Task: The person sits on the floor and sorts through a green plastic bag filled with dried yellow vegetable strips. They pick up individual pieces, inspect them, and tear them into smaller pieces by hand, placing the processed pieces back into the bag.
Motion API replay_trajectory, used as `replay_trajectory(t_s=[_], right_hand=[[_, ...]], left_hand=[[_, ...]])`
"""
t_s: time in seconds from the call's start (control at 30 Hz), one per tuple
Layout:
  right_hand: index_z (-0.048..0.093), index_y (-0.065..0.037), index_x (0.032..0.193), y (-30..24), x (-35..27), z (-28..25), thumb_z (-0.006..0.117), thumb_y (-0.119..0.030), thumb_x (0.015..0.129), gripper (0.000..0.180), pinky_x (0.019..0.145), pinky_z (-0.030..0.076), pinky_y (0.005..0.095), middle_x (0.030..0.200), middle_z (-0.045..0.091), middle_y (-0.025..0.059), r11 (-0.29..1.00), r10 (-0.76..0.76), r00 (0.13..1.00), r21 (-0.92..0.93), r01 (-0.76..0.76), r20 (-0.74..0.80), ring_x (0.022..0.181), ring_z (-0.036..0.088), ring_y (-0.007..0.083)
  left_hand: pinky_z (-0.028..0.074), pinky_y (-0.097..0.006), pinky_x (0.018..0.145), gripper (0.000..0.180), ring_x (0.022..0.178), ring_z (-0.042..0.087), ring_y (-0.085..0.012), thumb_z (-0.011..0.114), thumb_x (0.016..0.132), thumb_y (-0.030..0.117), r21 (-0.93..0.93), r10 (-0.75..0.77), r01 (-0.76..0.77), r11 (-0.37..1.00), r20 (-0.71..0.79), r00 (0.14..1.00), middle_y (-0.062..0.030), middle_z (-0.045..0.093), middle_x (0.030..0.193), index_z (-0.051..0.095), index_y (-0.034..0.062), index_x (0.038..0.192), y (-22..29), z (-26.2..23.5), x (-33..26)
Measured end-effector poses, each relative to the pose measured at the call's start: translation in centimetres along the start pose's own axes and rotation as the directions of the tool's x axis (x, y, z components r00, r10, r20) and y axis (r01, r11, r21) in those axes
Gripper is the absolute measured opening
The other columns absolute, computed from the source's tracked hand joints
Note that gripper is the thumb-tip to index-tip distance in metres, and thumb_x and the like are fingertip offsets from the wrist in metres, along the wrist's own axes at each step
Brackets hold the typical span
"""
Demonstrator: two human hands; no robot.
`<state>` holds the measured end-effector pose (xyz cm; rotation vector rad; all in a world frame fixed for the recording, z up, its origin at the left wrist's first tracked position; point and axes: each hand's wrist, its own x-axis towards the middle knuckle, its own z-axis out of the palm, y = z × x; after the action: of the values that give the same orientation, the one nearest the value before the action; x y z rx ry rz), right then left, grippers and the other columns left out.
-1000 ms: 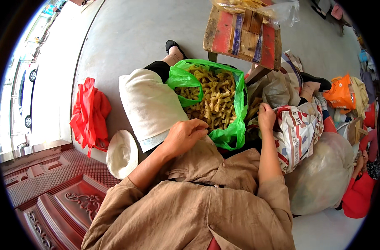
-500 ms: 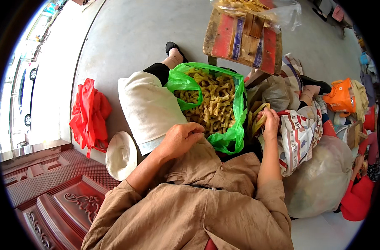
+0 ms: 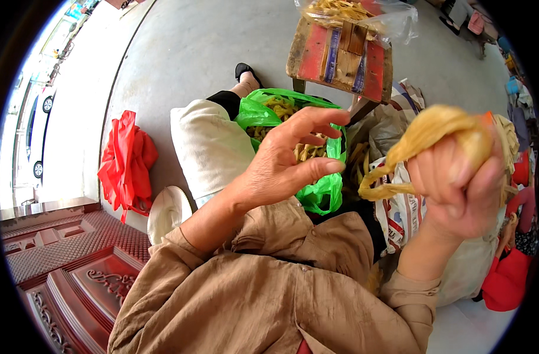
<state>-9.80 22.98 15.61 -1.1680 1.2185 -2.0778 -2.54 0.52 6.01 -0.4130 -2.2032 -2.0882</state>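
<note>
My right hand point(image 3: 458, 183) is raised at the right, closed around a limp, folded yellow-brown strip point(image 3: 438, 133). One looped end of the strip hangs out toward the left. My left hand point(image 3: 287, 156) is held up in front of my lap with fingers spread and nothing in them. Beneath it, partly hidden, a green plastic bag point(image 3: 255, 109) stands open. Inside lie many short, knotted-looking yellow-brown pieces point(image 3: 308, 153). More brownish strips point(image 3: 357, 162) show in an opening right of the green bag.
A worn red wooden stool point(image 3: 373, 79) stands ahead, bearing a wooden block point(image 3: 353, 36) and a clear bag point(image 3: 402, 23) of pale strips. A red bag point(image 3: 126, 165) and a whitish hat point(image 3: 168, 213) lie left. Printed sacks point(image 3: 393, 224) and a person in red point(image 3: 508, 280) are right.
My right hand has come up and toward the right from beside the green bag, bringing the yellow-brown strip with it. My left hand has lifted off my lap and its fingers have spread.
</note>
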Motion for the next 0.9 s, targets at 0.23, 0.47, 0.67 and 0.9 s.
replay_trajectory(t_s=[0.23, 0.47, 0.67, 0.9], right_hand=[[0.062, 0.001, 0.109, 1.9, 3.3, -1.3, 0.041, -0.025, 0.111, 0.033, 0.043, 0.028, 0.0192, 0.061, 0.041, -0.0061, 0.967, -0.040, 0.984, 0.241, 0.081, -0.171, 0.046, 0.031, 0.0032], [0.055, 0.006, 0.116, -2.4, -3.5, -7.7, 0.044, -0.014, 0.108, 0.024, 0.048, 0.031, 0.0214, 0.069, 0.042, -0.0011, 0.919, -0.148, 0.862, 0.255, 0.301, -0.484, 0.052, 0.034, 0.0051], [0.061, 0.008, 0.116, -1.0, -5.9, -12.8, 0.052, -0.018, 0.106, 0.030, 0.046, 0.027, 0.0201, 0.069, 0.039, -0.0025, 0.960, -0.274, 0.602, -0.250, 0.127, -0.750, 0.053, 0.031, 0.0052], [0.064, -0.007, 0.094, 10.3, -18.5, -25.9, 0.061, -0.030, 0.098, 0.023, 0.045, 0.030, 0.0241, 0.064, 0.049, -0.0021, 0.637, -0.199, 0.212, -0.291, -0.714, -0.957, 0.051, 0.041, 0.0058]], left_hand=[[0.049, -0.033, 0.092, 0.037, 0.107, 0.058, -0.0126, 0.073, 0.094, 0.016, -0.294, -0.158, 0.292, 0.910, 0.405, 0.901, -0.0080, 0.065, 0.113, 0.060, -0.0007, 0.124, -0.4, 4.4, -0.8], [0.052, -0.030, 0.064, 0.017, 0.069, 0.065, -0.0130, 0.070, 0.094, 0.009, 0.394, -0.245, 0.171, 0.903, 0.145, 0.959, -0.0120, 0.070, 0.080, 0.068, -0.0029, 0.105, -2.0, 1.3, -3.3], [0.046, -0.024, 0.061, 0.028, 0.070, 0.059, -0.0074, 0.068, 0.099, 0.021, -0.227, -0.232, 0.540, 0.811, 0.722, 0.652, -0.0022, 0.065, 0.087, 0.066, -0.0028, 0.113, 4.4, -5.1, -4.4], [0.048, -0.022, 0.050, 0.018, 0.055, 0.060, -0.0074, 0.069, 0.095, 0.010, 0.266, -0.578, 0.522, 0.810, 0.218, 0.786, -0.0044, 0.068, 0.077, 0.069, -0.0054, 0.104, 9.2, -13.4, -7.9]])
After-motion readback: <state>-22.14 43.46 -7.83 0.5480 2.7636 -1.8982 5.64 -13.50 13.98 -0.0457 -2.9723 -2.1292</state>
